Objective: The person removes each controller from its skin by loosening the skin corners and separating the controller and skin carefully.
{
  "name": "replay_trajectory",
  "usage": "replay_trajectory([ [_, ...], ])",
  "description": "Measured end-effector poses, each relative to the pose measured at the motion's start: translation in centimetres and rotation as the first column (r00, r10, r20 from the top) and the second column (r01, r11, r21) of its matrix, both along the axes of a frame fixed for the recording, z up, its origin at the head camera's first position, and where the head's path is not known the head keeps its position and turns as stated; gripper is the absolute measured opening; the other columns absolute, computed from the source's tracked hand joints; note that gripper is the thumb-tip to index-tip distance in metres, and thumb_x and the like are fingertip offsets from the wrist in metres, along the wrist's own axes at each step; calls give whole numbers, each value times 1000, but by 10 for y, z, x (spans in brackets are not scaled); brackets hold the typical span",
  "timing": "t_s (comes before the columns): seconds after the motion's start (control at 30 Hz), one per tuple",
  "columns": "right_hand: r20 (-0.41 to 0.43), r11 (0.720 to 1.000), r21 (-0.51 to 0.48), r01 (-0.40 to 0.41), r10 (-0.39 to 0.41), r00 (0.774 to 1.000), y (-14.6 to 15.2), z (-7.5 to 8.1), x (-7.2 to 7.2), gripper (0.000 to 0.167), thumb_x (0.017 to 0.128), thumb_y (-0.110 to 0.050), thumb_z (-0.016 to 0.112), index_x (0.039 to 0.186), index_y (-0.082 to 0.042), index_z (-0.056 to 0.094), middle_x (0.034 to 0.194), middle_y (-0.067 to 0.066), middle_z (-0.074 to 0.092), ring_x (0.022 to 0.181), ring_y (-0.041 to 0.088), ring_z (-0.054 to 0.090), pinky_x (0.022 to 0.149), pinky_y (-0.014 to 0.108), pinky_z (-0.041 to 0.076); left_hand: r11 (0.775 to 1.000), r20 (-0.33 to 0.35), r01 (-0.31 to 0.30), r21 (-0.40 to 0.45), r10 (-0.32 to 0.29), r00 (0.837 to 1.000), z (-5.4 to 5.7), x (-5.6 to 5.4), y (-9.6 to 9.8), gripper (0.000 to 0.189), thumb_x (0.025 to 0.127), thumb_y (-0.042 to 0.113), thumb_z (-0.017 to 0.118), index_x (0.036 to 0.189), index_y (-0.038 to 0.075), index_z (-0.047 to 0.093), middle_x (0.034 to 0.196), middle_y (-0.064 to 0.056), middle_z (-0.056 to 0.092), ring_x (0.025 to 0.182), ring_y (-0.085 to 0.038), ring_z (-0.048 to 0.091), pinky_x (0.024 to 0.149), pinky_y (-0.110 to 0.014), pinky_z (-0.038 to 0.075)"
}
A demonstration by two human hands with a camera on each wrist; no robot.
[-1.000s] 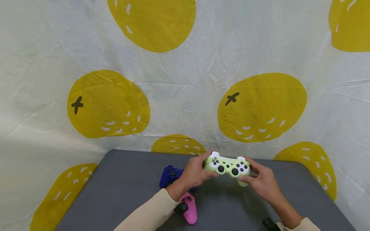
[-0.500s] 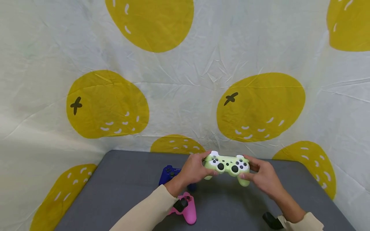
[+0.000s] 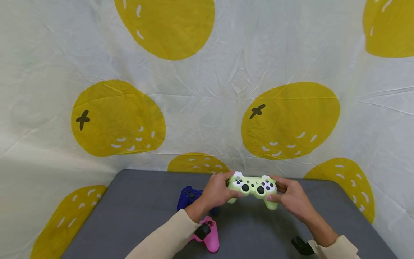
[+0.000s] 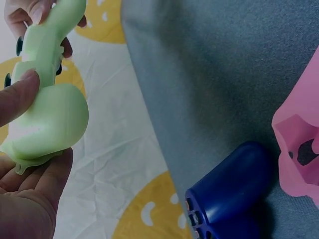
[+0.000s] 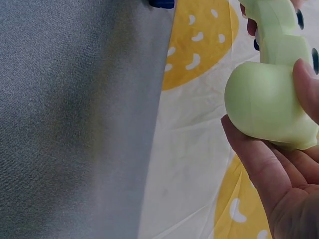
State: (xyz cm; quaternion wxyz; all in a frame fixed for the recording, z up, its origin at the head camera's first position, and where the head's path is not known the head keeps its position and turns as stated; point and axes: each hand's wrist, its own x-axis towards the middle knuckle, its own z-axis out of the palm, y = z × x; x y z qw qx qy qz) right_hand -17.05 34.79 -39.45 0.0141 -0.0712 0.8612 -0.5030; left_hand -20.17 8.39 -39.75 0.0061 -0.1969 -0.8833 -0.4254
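Observation:
A white game controller in a pale green silicone cover (image 3: pixel 252 182) is held up above the table, face toward me. My left hand (image 3: pixel 217 190) grips its left end, thumb on the front and fingers behind. On the right end my right hand (image 3: pixel 292 198) grips likewise. The left wrist view shows the cover's loose edge (image 4: pixel 22 164) by the left fingers. In the right wrist view, the rounded green handle (image 5: pixel 264 102) lies between thumb and fingers. Below the left forearm are a blue controller (image 3: pixel 187 198) and a pink silicone controller cover (image 3: pixel 211 237), both partly hidden.
The grey table (image 3: pixel 145 201) runs back to a white cloth (image 3: pixel 203 118) printed with yellow fruit. Black wrist-worn devices sit near the left cuff (image 3: pixel 203 231) and right cuff (image 3: pixel 302 246).
The controller's handles show more fully below the thumbs than a second ago, and the right hand's grip has shifted slightly. Both hands keep hold; the whole view has drifted a little.

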Motion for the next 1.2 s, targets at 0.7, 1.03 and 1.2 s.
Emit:
replay_trajectory([
  [0.7, 10, 997, -11, -80, 80, 997, 4, -15, -9, 72, 85, -3, 83, 145, 16, 49, 128, 33, 69, 115, 41, 72, 75, 23, 58, 1000, 9, -10, 8, 10, 1000, -17, -2, 2, 66, 74, 25, 95, 134, 8, 70, 102, -6, 77, 75, -4, 57, 65, -19, 48],
  [1.03, 15, 997, -15, -81, 82, 997, 6, -25, -13, 70, 84, -2, 84, 144, 14, 52, 128, 32, 69, 113, 38, 73, 76, 23, 59, 1000, 16, -18, -13, 18, 1000, -24, -2, 4, 60, 76, 25, 94, 129, 10, 72, 98, -2, 76, 73, -2, 56, 64, -18, 48],
  [1.2, 20, 996, -31, -88, 89, 996, 6, -29, -13, 70, 83, -1, 83, 144, 14, 52, 129, 32, 68, 116, 41, 72, 76, 23, 59, 1000, 31, -18, -19, 19, 999, -28, -3, 5, 56, 76, 25, 94, 126, 11, 73, 96, -2, 75, 72, -2, 55, 63, -18, 47],
])
